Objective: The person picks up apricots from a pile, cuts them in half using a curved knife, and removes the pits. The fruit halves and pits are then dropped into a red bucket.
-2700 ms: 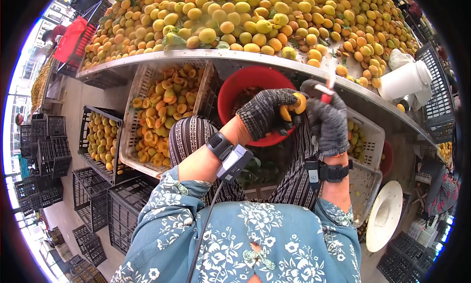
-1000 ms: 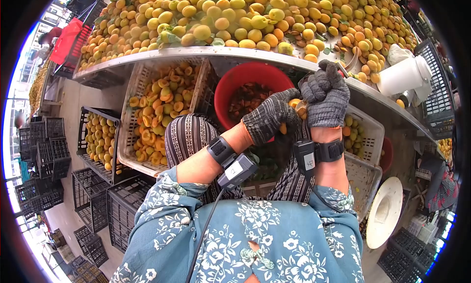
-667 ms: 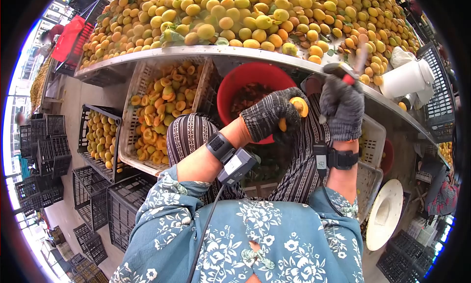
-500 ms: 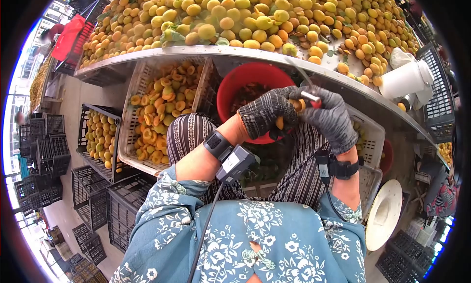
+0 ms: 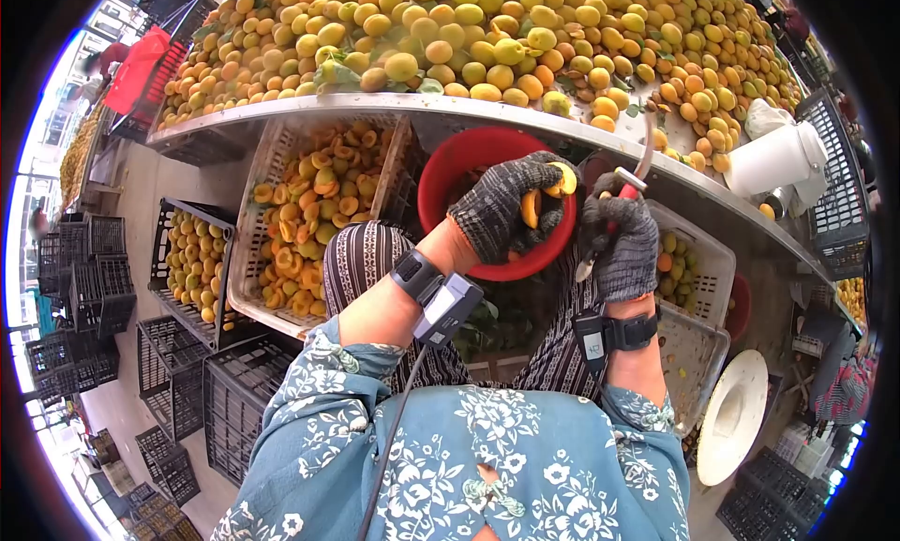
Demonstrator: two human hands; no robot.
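My left hand (image 5: 511,208), in a dark knitted glove, is closed on opened apricot pieces (image 5: 532,208) above the red bucket (image 5: 433,189). Yellow-orange cut flesh shows between its thumb and fingers. To the right, my right hand (image 5: 619,241), gloved too, grips the red handle of a knife (image 5: 647,152), its curved blade pointing up toward the table edge. A metal end also sticks out below that fist. Split apricots (image 5: 300,232) fill a pale crate (image 5: 242,250) left of my knees. Whole apricots (image 5: 469,35) are heaped on the metal-edged table (image 5: 375,100).
A crate of whole apricots (image 5: 192,255) stands at the far left, near stacked black crates (image 5: 244,400). On the right are a light crate (image 5: 717,260) with fruit, a straw hat (image 5: 731,417) and a white bucket (image 5: 773,161) by the table edge.
My hands have moved apart. The right one has shifted down with the knife, whose blade has swung more upright. The fruit in my left hand now shows open, cut flesh.
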